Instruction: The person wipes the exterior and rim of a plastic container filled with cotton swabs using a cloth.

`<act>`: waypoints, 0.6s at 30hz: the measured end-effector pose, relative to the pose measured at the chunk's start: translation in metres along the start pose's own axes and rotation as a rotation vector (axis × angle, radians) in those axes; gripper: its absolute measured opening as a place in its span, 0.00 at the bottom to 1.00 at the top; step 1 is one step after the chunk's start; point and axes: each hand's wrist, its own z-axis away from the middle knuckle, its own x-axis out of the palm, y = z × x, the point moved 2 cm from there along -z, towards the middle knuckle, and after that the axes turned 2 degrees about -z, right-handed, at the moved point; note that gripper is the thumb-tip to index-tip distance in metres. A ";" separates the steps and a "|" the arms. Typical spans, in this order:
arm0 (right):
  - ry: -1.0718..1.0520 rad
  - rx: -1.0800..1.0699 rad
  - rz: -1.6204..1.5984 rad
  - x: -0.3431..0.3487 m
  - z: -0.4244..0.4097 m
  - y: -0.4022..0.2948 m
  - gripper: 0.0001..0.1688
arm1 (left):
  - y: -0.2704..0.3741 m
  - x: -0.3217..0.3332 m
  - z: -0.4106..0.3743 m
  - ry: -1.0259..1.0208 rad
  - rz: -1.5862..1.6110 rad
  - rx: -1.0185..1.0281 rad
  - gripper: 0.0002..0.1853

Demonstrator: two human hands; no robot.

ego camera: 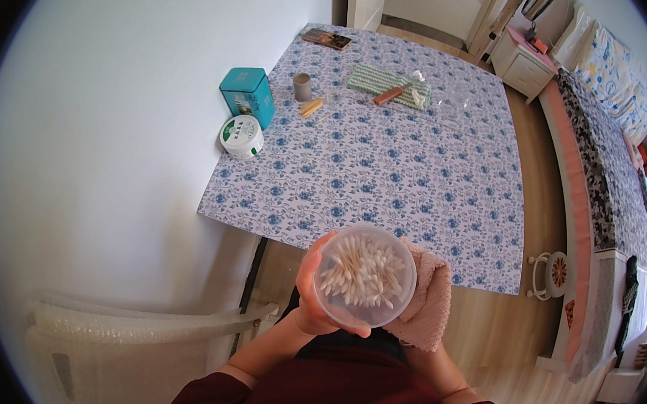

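Observation:
My left hand (309, 302) grips a round translucent plastic tub (359, 319) from its left side and underneath. Many cotton swabs (361, 270) show in the tub, their white tips fanned outward. A pink fluffy cloth (427, 303) drapes over my right hand and touches or lies close to the tub's right side. The cloth hides the fingers of that hand; only the wrist and forearm (440, 369) show below it. Both hands are held in front of my body at the near edge of the table (353, 187), which has a blue floral cover.
At the table's left stand a teal tin (246, 94) and a white round jar (242, 138). Beyond are a grey cup (302, 87), thin wooden sticks (311, 108), a brown-handled knife (389, 96) on a green striped cloth (371, 81), and a phone (326, 39). A chair (139, 330) stands left.

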 end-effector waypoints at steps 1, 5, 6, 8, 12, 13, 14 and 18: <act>-0.001 -0.001 -0.018 0.000 0.000 0.002 0.44 | 0.000 0.000 0.001 -0.005 0.003 -0.008 0.64; 0.052 -0.172 0.089 0.002 0.002 0.000 0.39 | 0.002 -0.006 0.005 -0.045 -0.024 -0.106 0.64; 0.046 -0.232 0.216 0.004 0.004 0.001 0.37 | 0.002 -0.007 0.006 -0.037 -0.031 -0.106 0.64; 0.045 -0.317 0.367 0.007 0.008 0.003 0.34 | 0.002 -0.007 0.007 -0.019 -0.045 -0.104 0.64; -0.017 -0.154 0.205 0.007 0.008 0.003 0.32 | -0.001 -0.008 0.007 -0.015 0.009 -0.167 0.64; -0.028 -0.111 0.176 0.006 0.007 0.001 0.31 | -0.001 -0.008 0.008 -0.017 0.008 -0.175 0.65; -0.026 -0.096 0.200 0.004 0.004 -0.002 0.30 | -0.002 -0.008 0.009 -0.020 0.007 -0.184 0.65; 0.110 0.295 -0.444 0.006 0.016 0.023 0.23 | -0.004 -0.003 0.021 -0.092 0.089 -0.245 0.65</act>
